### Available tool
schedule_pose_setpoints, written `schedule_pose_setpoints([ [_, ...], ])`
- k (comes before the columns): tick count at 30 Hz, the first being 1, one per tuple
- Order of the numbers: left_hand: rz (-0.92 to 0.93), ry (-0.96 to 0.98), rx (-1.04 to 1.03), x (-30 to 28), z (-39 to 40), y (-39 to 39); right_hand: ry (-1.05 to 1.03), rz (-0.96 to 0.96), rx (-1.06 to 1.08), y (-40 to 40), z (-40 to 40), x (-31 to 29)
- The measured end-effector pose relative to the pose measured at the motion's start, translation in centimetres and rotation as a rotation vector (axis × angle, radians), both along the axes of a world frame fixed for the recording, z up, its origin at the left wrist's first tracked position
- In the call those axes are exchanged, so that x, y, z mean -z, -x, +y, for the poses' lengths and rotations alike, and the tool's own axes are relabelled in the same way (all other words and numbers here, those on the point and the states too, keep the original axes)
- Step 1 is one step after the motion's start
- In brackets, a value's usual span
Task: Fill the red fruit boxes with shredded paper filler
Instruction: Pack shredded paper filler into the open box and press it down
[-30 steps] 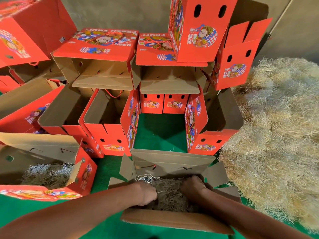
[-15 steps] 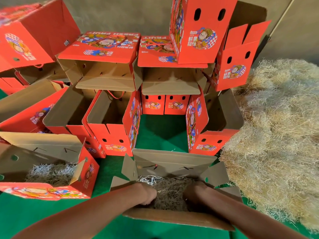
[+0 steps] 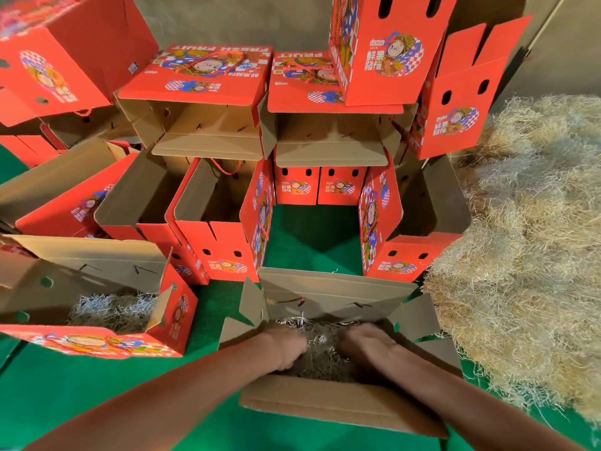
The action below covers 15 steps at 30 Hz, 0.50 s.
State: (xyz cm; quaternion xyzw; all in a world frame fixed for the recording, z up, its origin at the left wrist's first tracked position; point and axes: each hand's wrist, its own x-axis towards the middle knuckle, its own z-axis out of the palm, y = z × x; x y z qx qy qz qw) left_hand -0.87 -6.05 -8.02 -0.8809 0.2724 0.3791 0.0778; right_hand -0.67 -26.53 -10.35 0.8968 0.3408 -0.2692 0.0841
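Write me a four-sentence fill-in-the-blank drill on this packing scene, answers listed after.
1. Both hands, left hand and right hand, are inside the open box nearest the ____.
2. The loose filler pile lies on the person's ____ side.
3. The floor covering is ____.
4. The box at left already holds some ____.

Answers: person; right; green; shredded paper

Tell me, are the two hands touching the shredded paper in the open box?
Touching. In the head view, the left hand and right hand both sink into the shredded paper inside the open box, strands showing around them.
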Motion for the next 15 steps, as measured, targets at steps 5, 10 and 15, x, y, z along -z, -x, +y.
schedule_pose_setpoints([
  [5, -0.08, 0.035, 0.035, 0.6, -0.4, -0.4, 0.055, 0.001, -0.307, 0.4, 1.8, 1.7],
  [10, 0.041, -0.21, 0.057, 2.0, -0.2, -0.4, 0.166, 0.031, -0.318, 1.0, 2.0, 2.2],
  [15, 0.039, -0.294, 0.072, 1.1, -0.5, -0.8, 0.225, 0.025, -0.327, 0.9, 1.9, 1.2],
])
